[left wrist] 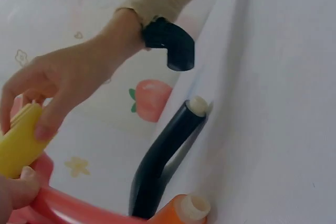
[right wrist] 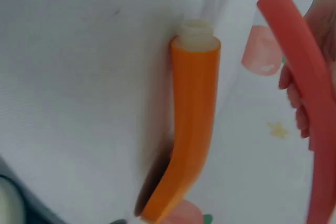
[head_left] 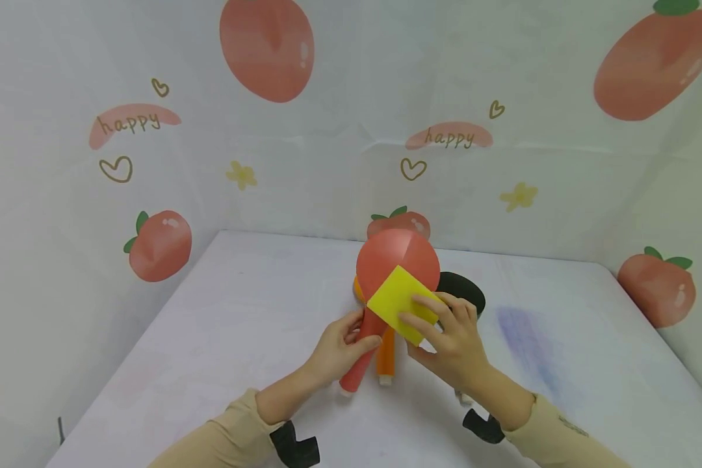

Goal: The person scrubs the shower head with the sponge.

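Note:
My left hand (head_left: 335,350) grips the handle of a red handheld shower head (head_left: 383,257), its thumb lying across the handle. The round head points up and away. My right hand (head_left: 459,341) holds a folded yellow cloth (head_left: 399,299) against the front of it, where head and handle meet. In the left wrist view the cloth (left wrist: 21,142) appears thick and layered. An orange shower head (head_left: 386,357) stands behind the red one, mostly hidden by it. A black shower head (head_left: 465,289) is behind my right hand, which covers most of its handle.
The white table (head_left: 240,312) carries a faint purple smear (head_left: 526,344) on the right. A white curtain (head_left: 339,78) printed with fruit closes off the back and sides. Black wrist mounts (head_left: 295,447) show at both of my cuffs.

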`<state>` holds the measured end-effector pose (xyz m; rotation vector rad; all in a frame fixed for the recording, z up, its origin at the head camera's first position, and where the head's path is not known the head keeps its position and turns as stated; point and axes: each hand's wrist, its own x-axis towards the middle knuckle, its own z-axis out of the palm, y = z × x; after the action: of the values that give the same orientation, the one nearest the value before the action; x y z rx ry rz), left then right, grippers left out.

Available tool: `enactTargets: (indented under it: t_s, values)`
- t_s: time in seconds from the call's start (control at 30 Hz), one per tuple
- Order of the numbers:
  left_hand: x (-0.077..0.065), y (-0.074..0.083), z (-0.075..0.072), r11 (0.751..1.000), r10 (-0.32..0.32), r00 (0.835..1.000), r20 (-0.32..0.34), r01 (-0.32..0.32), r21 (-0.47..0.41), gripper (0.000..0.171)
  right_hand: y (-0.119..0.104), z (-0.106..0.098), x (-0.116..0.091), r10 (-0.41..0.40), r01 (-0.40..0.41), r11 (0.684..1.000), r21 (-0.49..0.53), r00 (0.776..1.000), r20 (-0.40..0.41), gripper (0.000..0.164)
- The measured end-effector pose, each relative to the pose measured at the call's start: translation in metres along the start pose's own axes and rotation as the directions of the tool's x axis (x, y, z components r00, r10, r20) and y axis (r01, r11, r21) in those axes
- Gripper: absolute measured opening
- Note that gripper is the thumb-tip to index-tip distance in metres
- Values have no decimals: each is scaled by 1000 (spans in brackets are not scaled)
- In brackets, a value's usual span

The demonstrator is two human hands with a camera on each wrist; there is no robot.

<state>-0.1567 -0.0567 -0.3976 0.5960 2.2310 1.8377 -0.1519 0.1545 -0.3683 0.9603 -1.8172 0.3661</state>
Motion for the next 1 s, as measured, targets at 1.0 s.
enactTargets:
  t_s: [1.0]
  values:
    - [-2,17,-3,779,-121,926,359,312,-543,49,16,6,-14,119,-95,968,234,989,-89,33]
